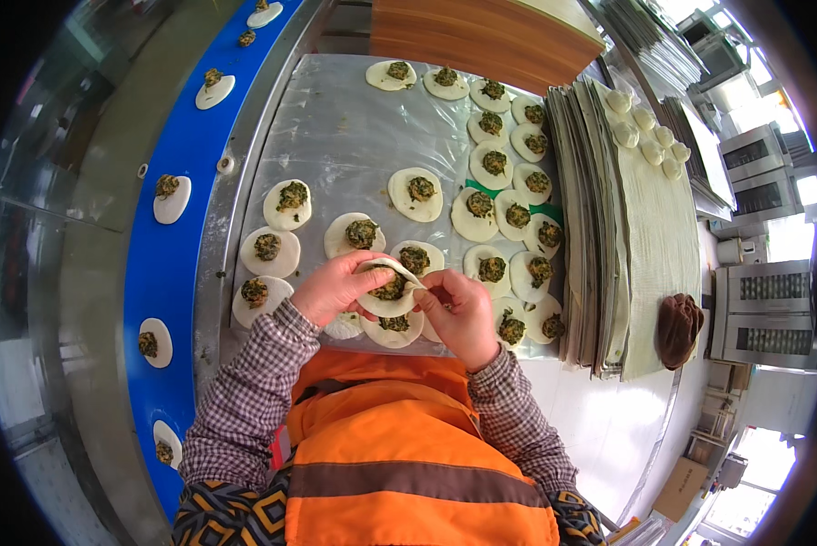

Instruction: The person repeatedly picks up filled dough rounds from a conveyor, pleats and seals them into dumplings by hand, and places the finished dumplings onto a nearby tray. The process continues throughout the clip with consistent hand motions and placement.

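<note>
1. I see the left hand (335, 289) cupped under a wrapper (387, 289) with green filling (391, 288) heaped in its middle; fingers curled, grasping it from below and from the left
2. Right hand (463, 314) pinches the wrapper's right edge between thumb and fingertip; top rim is already folded partway over the filling
3. The wrapper is held between both hands, lifted just above the sheet (345, 136), close in front of the orange vest (399, 455)
4. Just under the hands: two or three more filled rounds (394, 329), partly hidden. Beyond the fingers and to the right: many open filled rounds in loose rows
5. Far left of the left hand: blue belt (167, 264) carrying more rounds. Right of the right hand: stacked trays (599, 237) with closed dumplings (649, 136) on the top one
6. Risk, my judgement: the filling sits high, so a hard pinch could push it into the seam and stop it sealing
7. Risk: thin dough may tear at the pinch; a slip drops it onto the rounds below
</note>
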